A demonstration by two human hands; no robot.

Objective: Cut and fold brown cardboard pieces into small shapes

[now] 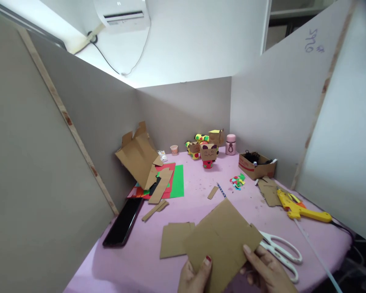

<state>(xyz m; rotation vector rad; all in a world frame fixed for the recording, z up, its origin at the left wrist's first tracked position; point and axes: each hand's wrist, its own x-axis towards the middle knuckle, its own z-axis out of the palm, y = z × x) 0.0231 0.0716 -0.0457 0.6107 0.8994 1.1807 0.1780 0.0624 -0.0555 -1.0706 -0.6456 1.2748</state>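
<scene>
- Grey partition boards wall in a pink table (201,195) on the left, far and right sides, with a white wall and an air conditioner (122,14) above them.
- At the near edge, both hands hold one flat cardboard piece (222,240) just above the table, tilted so that one corner points to the far side.
- Left hand (195,278): its thumb lies on top of the piece's near edge, pinching it; the other fingers are hidden beneath.
- Right hand (266,272): its fingers are curled and pinch the right near edge of the same piece, with a fingertip on top.
- A smaller cardboard rectangle (173,240) lies on the table just left of the held piece, partly under it.
- White scissors (282,252) lie just right of the right hand.
- A yellow glue gun (299,209) lies farther right, near the table's right edge.
- A black phone (123,224) rests along the left partition.
- Far left, a torn cardboard box (138,156) leans over red and green paper sheets (175,181), with cardboard strips (155,209) nearby.
- At the far side stand small cardboard cat figures (208,154), a pink bottle (230,144) and a small cup (174,149).
- A small open box (256,165) sits far right, with coloured paper scraps (238,181) just left of it.
</scene>
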